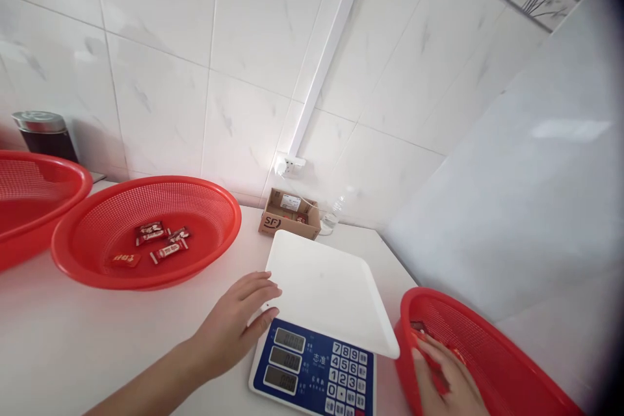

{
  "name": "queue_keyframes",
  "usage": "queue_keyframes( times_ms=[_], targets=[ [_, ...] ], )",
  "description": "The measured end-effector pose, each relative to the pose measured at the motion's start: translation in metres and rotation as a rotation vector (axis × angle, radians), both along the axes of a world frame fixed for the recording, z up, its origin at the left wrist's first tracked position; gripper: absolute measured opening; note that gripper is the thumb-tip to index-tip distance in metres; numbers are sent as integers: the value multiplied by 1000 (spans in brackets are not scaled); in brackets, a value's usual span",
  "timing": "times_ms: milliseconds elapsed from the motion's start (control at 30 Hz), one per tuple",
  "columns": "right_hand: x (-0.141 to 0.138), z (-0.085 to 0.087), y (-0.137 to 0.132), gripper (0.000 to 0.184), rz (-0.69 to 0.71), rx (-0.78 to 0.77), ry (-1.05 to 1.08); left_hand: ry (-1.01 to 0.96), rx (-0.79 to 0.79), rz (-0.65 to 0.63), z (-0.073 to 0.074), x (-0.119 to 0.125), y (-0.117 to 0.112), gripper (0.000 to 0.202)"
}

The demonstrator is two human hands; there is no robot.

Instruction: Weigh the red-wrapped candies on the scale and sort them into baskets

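Note:
My left hand lies on the white counter with its fingers stretched out, the fingertips touching the left edge of the white scale tray. The scale has a blue panel with three displays and a keypad. My right hand reaches into the red basket at the lower right, its fingers curled down among small red wrapped items; what it holds, if anything, is hidden. Another red basket at the left holds several red wrapped candies.
A third red basket shows at the far left edge, with a dark lidded jar behind it. A small cardboard box and a clear plastic bottle stand by the tiled wall, under a wall socket.

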State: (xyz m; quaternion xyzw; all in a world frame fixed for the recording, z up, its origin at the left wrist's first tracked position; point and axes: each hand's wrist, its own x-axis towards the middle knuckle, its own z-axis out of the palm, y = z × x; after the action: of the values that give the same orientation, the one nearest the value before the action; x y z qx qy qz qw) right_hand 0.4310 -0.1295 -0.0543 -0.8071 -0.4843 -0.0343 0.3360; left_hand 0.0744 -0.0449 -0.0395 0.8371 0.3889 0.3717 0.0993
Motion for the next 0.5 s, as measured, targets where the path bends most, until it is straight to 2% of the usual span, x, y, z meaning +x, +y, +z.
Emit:
queue_keyframes(
  times_ms=[133,267,400,500],
  targets=[
    [-62,5,28,44,310,72,91,-86,5,-43,-4,10,-3,25],
    [-108,1,55,40,477,51,84,-119,2,-72,6,12,-2,24],
    [-122,-2,63,42,568,-25,34,-132,-26,-91,16,9,-4,24],
    [-105,2,57,44,489,-27,-7,-123,-71,-87,18,0,-5,24]
  ],
)
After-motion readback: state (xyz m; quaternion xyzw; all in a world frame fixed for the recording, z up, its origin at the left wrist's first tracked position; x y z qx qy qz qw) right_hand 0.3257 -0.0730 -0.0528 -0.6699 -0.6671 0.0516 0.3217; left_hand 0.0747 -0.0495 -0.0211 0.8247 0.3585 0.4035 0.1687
